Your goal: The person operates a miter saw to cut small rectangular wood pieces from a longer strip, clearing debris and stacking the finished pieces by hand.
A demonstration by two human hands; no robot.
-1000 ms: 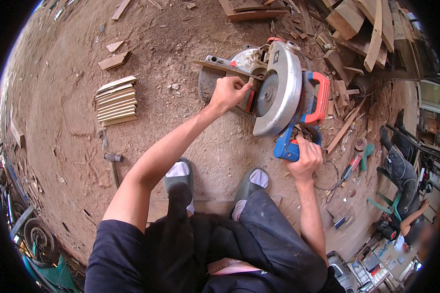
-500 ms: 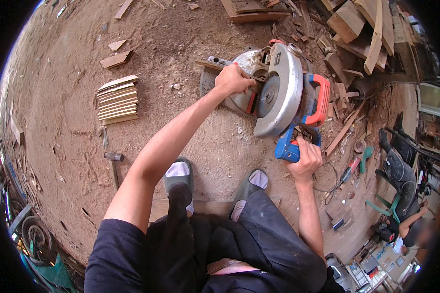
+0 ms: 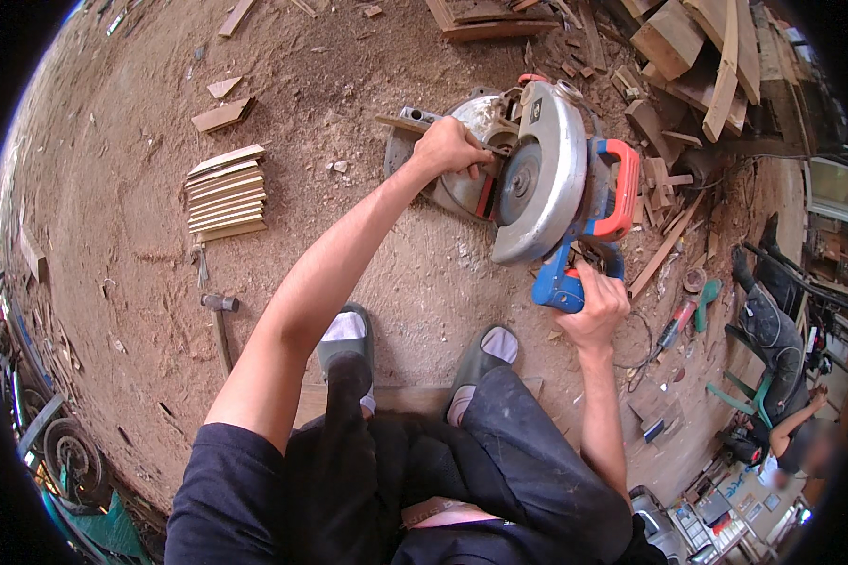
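A miter saw [image 3: 542, 179] with a silver blade guard stands on the dirt ahead of me, its head tilted toward the right. My right hand [image 3: 594, 306] is wrapped round the blue trigger handle [image 3: 558, 287] at the near end of the saw head. Over the saw's round metal base, just left of the blade, is my left hand [image 3: 449, 149], its fingers curled and pressed together. Whatever lies under those fingers is hidden from me. The orange carrying handle [image 3: 618, 188] sticks out on the saw's right side.
Left of the saw lie a stack of thin wood strips [image 3: 226, 193] and a hammer [image 3: 220, 303]. Scrap timber [image 3: 674, 42] is heaped at the far right. An angle grinder [image 3: 678, 325] lies right of my right hand. A person [image 3: 791, 443] sits farther right.
The saw head and my right hand on its handle have shifted slightly to the right. My left hand stays at nearly the same place on the base.
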